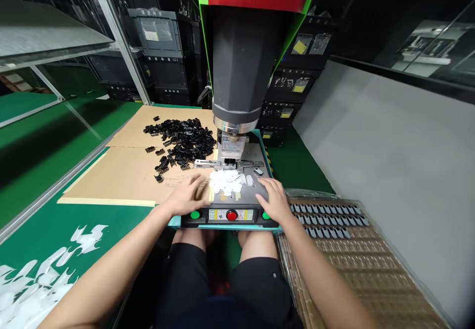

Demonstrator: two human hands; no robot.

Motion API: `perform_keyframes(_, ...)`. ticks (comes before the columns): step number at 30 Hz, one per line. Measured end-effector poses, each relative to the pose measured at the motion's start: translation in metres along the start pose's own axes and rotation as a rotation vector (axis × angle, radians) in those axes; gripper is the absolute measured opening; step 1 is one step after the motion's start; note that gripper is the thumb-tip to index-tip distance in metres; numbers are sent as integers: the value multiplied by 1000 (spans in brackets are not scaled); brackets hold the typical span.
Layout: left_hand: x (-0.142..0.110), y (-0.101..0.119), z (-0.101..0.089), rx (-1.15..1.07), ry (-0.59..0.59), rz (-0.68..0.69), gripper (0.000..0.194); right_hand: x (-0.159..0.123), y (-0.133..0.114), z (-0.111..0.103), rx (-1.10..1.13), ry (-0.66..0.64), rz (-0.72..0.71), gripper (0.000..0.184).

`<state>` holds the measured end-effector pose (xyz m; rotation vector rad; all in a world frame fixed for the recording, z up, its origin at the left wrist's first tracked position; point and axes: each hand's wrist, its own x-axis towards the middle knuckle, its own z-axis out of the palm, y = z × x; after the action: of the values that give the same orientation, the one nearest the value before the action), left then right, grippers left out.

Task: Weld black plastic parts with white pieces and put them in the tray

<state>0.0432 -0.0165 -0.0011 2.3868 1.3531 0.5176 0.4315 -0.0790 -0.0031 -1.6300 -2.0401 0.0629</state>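
My left hand [186,193] rests at the left front of the machine base, fingers curved and apart, just above a green button [195,214]. My right hand [274,200] is over the right front corner, fingers spread, beside the other green button [265,215]. Neither appears to hold anything. Between them lies a pile of thin white pieces [225,181] on the grey metal plate [247,198]. A small grey-and-black part [258,171] lies near my right fingertips. Behind the pile, a black part [229,162] sits in the fixture under the press head [232,146].
A heap of black plastic parts [185,141] lies on cardboard [111,175] at the left. More white pieces [40,279] are at the lower left. A compartment tray [356,264] with rows of grey parts stands right. A red button [232,214] is on the front panel.
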Motion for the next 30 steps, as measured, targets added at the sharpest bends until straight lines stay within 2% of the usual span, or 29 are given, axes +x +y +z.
perform_keyframes(2,-26,-10,4,72,-92,-3,95,-30,18,-8,-33,-104,22,67)
perform_keyframes(4,-40,-16,8,136,-116,-6,94,-51,30,-12,-79,-188,38,74)
perform_keyframes(6,-44,-17,10,167,-97,-3,91,-61,36,-12,-127,-227,36,76)
perform_keyframes(10,-42,-16,9,176,-81,12,90,-63,36,-10,-150,-216,32,74)
perform_keyframes(15,-38,-5,17,162,-39,-12,86,-48,18,2,-111,-130,39,69)
perform_keyframes(18,-21,11,29,143,13,-46,96,-26,0,19,-100,-97,41,70)
perform_keyframes(24,32,43,52,108,7,-127,120,17,-34,47,-158,-182,116,78)
perform_keyframes(27,48,54,65,105,9,-155,120,27,-45,54,-163,-235,95,82)
perform_keyframes(30,53,63,79,129,68,-192,113,31,-52,58,-158,-256,55,81)
